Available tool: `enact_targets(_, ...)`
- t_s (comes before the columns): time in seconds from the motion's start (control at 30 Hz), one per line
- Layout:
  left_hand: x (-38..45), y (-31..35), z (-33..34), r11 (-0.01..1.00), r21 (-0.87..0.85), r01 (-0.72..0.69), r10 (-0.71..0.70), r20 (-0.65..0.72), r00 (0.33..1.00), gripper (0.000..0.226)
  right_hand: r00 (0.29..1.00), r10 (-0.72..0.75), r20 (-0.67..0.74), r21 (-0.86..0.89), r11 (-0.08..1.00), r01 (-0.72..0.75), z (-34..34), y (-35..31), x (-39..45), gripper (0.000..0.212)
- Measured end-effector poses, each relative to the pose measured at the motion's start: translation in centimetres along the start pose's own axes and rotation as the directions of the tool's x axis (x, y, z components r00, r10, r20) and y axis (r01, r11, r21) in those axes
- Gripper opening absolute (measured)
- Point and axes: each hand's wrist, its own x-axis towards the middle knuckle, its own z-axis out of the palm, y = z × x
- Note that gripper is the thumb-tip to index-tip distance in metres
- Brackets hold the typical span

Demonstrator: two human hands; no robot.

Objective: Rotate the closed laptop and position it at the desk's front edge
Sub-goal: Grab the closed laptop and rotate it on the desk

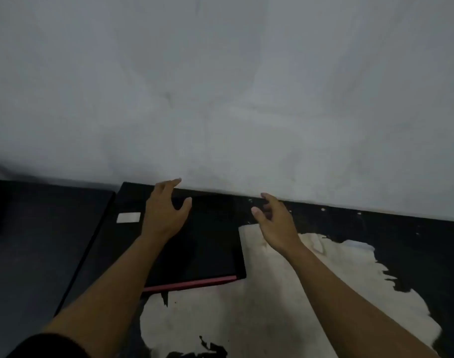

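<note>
A closed black laptop [207, 241] with a red strip along its near edge lies flat on the black desk [401, 241], its far end close to the wall. Over the laptop's far left part hovers my left hand [164, 213], fingers spread and holding nothing. My right hand [275, 220] is open too, above the laptop's far right corner, fingers curled slightly. Whether either hand touches the lid I cannot tell.
A grey-white wall [220, 99] rises right behind the desk. The desk's top has a large worn pale patch [285, 306] in the middle and front. A small white label [128, 217] sits on the desk left of the laptop. Dark floor [34, 254] lies beyond the desk's left edge.
</note>
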Motion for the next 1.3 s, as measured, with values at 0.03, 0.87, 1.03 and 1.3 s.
enact_targets(0.03,0.7,-0.8,0.9,1.000,0.023,0.013,-0.014,0.036,0.999,0.060,0.998,0.046,0.034,-0.017,0.999,-0.046,0.9,0.5,0.7,0.055)
enact_targets(0.87,8.8,-7.3,7.0,0.928,0.373,-0.003,-0.196,0.494,0.847,0.050,0.846,0.449,0.287,-0.472,0.835,-0.283,10.3,5.0,4.9,0.111)
enact_targets(1.03,6.8,-5.8,8.5,0.946,0.311,-0.096,-0.097,0.551,0.829,0.046,0.853,0.463,0.241,-0.401,0.848,-0.347,8.7,6.0,0.4,0.082)
enact_targets(1.3,4.1,-4.2,9.7,0.931,0.284,-0.228,-0.002,0.630,0.777,0.048,0.855,0.491,0.166,-0.393,0.828,-0.399,8.2,7.6,-4.9,0.080)
